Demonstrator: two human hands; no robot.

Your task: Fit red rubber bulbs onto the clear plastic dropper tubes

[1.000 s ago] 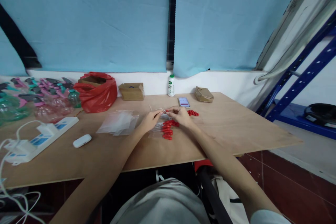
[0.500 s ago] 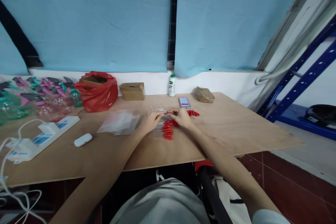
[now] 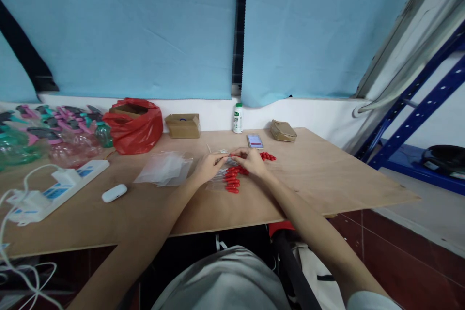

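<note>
My left hand (image 3: 209, 166) and my right hand (image 3: 252, 161) meet over the middle of the wooden table (image 3: 312, 179). Both are pinched on a thin clear tube that runs between their fingertips. Just below them lies a row of clear droppers with red bulbs (image 3: 231, 181). A small heap of loose red bulbs (image 3: 268, 156) sits right of my right hand. A stack of clear plastic bags (image 3: 163, 168) lies left of my left hand.
At the back stand a red plastic bag (image 3: 134, 126), a small cardboard box (image 3: 182, 126), a white bottle (image 3: 237, 118), a phone (image 3: 255, 141) and a brown packet (image 3: 283, 131). A white power strip (image 3: 54, 189), an earbud case (image 3: 114, 193) and spray bottles (image 3: 43, 131) are at left. Blue shelving (image 3: 417, 111) stands at right.
The hands stay over the droppers; the fingertips shift slightly on the thin tube. Nothing else has moved.
</note>
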